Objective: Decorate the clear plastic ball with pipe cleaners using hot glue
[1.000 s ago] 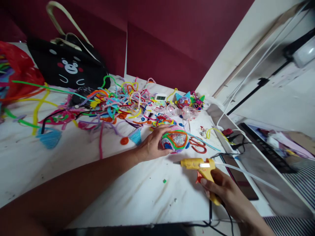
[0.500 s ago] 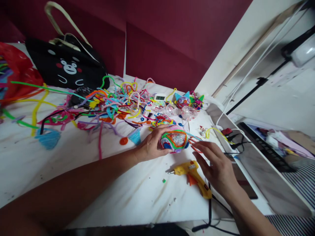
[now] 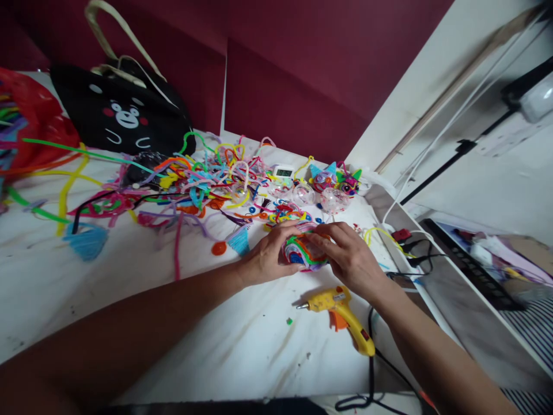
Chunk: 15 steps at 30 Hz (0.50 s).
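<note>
My left hand (image 3: 268, 258) is wrapped round the left side of a ball covered in coiled pipe cleaners (image 3: 298, 253), in green, orange, blue and lilac. The fingers of my right hand (image 3: 352, 253) are bent over the ball's right side and touch its orange-edged front, part of which they cover. Whether a loose strand is pinched in them is hidden. Just below the hands, a yellow glue gun (image 3: 341, 311) lies on its side, nozzle to the left. A blue pipe-cleaner triangle (image 3: 239, 241) and an orange disc (image 3: 219, 248) lie left of my left hand.
Tangled pipe cleaners (image 3: 199, 178) cover the back of the table, near a black bag (image 3: 125, 118) and a red bag (image 3: 43, 121). Clear plastic shells (image 3: 334, 200), a small digital clock (image 3: 283, 172) and two finished-looking figures (image 3: 323, 177) stand behind the hands. The glue gun's cord (image 3: 370, 380) runs over the front edge.
My right hand has moved left and in onto the ball, from beside it on the right, where thin orange strands showed at its fingers. My left hand keeps its hold.
</note>
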{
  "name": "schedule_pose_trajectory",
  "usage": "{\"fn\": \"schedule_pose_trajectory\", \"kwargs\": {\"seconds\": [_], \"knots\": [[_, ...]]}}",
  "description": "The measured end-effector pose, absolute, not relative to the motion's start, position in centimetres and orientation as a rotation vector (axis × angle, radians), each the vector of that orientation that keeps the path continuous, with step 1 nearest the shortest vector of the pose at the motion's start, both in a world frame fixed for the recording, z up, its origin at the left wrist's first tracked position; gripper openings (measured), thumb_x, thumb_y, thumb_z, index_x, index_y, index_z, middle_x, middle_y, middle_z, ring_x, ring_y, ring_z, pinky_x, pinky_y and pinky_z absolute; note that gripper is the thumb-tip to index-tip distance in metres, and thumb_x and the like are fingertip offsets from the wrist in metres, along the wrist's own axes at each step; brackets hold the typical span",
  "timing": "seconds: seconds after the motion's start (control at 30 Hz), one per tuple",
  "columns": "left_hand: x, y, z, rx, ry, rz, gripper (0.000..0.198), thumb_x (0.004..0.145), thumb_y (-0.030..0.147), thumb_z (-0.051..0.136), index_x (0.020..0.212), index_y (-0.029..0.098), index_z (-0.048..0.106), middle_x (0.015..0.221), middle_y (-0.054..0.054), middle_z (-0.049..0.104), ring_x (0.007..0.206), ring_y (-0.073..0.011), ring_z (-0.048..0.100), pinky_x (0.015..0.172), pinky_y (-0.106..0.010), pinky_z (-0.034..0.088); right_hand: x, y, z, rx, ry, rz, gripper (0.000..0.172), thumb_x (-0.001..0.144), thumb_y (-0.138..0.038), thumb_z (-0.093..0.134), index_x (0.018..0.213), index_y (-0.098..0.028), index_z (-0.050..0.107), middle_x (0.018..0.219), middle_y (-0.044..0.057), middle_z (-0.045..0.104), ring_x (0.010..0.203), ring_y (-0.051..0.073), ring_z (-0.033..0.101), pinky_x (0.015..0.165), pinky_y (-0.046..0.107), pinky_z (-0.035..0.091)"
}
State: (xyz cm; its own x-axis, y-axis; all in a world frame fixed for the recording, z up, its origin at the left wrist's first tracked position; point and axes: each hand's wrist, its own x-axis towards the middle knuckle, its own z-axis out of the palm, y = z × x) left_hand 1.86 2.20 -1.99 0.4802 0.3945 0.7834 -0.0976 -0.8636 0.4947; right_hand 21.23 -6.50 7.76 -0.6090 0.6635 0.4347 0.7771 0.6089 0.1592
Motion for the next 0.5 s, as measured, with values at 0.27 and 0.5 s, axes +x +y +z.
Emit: {"fn": "schedule_pose_trajectory", "kwargs": {"seconds": [0.27, 0.5], "knots": [[1.62, 2.07, -1.97, 2.253, 0.281, 1.345, 0.071, 0.073, 0.031, 0.08, 0.13, 0.023, 0.039, 0.141, -0.018, 0.047, 0.134, -0.033, 0.048, 0.107, -0.05, 0.046, 21.01, -6.54, 7.77, -1.191, -2.558, -0.539, 0.03, 0.097, -0.011, 0.047, 0.125, -0.013, 0.06, 0.113, 0.014, 0.065, 0.099, 0.025, 0.055, 0.081, 0.041, 0.051], [1.4, 2.03, -1.87, 2.267, 0.302, 1.292, 0.065, 0.075, 0.031, 0.078, 0.127, 0.023, 0.041, 0.144, -0.019, 0.045, 0.135, -0.0335, 0.046, 0.108, -0.052, 0.044, 20.63, -6.55, 7.78, -1.202, -2.582, -0.588, 0.029, 0.097, -0.013, 0.047, 0.123, -0.012, 0.061, 0.113, 0.015, 0.066, 0.099, 0.026, 0.054, 0.081, 0.041, 0.052]]}}
